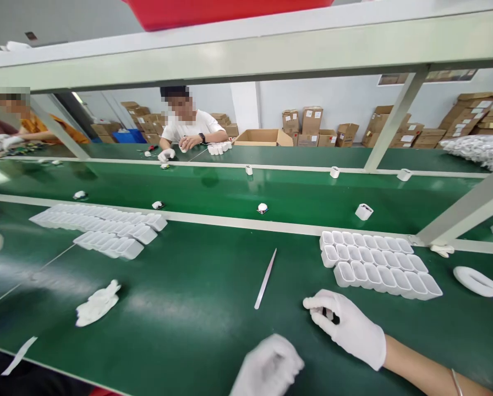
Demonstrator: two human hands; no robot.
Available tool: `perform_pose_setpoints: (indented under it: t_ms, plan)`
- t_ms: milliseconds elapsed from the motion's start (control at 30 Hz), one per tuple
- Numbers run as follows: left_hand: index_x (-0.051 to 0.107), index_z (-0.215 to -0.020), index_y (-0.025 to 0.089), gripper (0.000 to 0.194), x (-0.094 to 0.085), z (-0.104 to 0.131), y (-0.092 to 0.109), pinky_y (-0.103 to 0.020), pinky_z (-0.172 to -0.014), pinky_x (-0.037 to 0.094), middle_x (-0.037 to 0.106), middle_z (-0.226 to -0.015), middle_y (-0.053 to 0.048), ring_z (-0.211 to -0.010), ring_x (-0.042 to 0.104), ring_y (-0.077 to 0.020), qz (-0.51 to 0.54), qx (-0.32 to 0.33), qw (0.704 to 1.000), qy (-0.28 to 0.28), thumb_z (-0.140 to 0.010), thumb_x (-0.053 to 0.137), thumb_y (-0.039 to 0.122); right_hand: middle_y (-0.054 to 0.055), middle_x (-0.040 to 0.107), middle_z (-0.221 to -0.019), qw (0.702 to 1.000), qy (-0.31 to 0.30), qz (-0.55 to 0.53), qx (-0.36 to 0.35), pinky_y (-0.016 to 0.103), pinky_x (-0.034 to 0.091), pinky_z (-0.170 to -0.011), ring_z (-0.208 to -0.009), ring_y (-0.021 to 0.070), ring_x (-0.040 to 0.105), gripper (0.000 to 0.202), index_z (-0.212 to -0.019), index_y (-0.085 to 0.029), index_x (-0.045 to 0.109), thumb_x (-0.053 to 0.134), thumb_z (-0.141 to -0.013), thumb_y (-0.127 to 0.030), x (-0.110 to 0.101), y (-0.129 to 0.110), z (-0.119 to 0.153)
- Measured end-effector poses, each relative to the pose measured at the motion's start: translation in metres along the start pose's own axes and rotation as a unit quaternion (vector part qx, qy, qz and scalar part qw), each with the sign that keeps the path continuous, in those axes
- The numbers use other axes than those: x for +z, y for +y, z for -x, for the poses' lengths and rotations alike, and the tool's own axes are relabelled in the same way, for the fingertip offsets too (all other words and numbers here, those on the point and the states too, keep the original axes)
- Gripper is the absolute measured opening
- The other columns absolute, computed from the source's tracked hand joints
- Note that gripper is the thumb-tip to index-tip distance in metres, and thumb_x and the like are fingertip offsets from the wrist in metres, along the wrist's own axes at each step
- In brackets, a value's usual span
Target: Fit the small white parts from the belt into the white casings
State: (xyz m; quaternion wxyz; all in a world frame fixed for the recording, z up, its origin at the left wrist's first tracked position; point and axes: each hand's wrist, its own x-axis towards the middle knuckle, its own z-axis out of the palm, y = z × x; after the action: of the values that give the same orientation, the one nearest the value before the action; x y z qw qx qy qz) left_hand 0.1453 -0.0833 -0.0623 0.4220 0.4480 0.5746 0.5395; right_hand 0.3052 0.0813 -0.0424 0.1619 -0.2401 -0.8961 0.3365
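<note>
My left hand, in a white glove, is at the bottom middle with its fingers curled in; whatever they may hold is hidden. Also gloved in white, my right hand has thumb and fingers closed together, and a small dark patch shows between them that I cannot identify. Metal tweezers lie on the green table just beyond my hands. Past my right hand stand rows of small white open-topped plastic cases. A roll of white tape or ring lies to their right.
More white cases stand in rows at the left, near a crumpled white glove and a white strip. Small parts sit on the green belt beyond a pale rail. Slanted posts support the overhead shelf. Co-workers sit opposite.
</note>
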Motion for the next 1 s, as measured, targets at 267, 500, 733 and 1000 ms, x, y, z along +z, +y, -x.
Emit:
perform_pose_setpoints:
  t_ms: [267, 500, 733, 1000]
  plan:
    - [0.027, -0.065, 0.025, 0.053, -0.026, -0.016, 0.023, -0.025, -0.052, 0.040, 0.027, -0.063, 0.007, -0.054, 0.033, -0.0084, 0.439, -0.179, 0.868, 0.150, -0.082, 0.070, 0.049, 0.006, 0.069, -0.090, 0.998, -0.032, 0.019, 0.045, 0.040, 0.056, -0.071, -0.072, 0.0202, 0.062, 0.030, -0.106, -0.025, 0.071, 0.042, -0.098, -0.029, -0.001, -0.006, 0.002]
    - [0.038, -0.067, 0.023, 0.042, -0.025, -0.011, 0.016, -0.024, -0.056, 0.045, 0.036, -0.064, 0.007, -0.056, 0.041, -0.0081, 0.515, -0.188, 0.822, 0.154, -0.079, 0.076, 0.037, 0.009, 0.069, -0.098, 0.997, -0.048, 0.015, 0.057, 0.045, 0.057, -0.078, -0.084, 0.0237, 0.066, 0.030, -0.110, -0.024, 0.070, 0.043, -0.098, -0.028, -0.001, -0.008, 0.003]
    - [0.067, -0.085, 0.022, 0.031, -0.038, -0.006, 0.015, -0.038, -0.081, 0.054, 0.066, -0.088, -0.006, -0.081, 0.062, -0.0222, -0.015, -0.101, 0.984, 0.146, -0.090, 0.057, 0.050, 0.010, 0.070, -0.100, 0.998, -0.037, 0.025, 0.037, 0.044, 0.057, -0.083, -0.089, 0.0237, 0.067, 0.027, -0.110, -0.021, 0.070, 0.047, -0.095, -0.019, 0.000, -0.012, 0.002]
    - [0.068, -0.083, 0.021, 0.016, -0.002, -0.005, -0.024, -0.037, -0.070, 0.058, 0.071, -0.093, -0.010, -0.080, 0.068, -0.0252, -0.538, 0.101, 0.817, 0.181, -0.087, 0.054, 0.016, 0.010, 0.068, -0.100, 0.997, -0.055, 0.031, 0.048, 0.045, 0.056, -0.085, -0.092, 0.0244, 0.066, 0.029, -0.112, -0.020, 0.071, 0.047, -0.095, -0.018, -0.001, -0.012, 0.003]
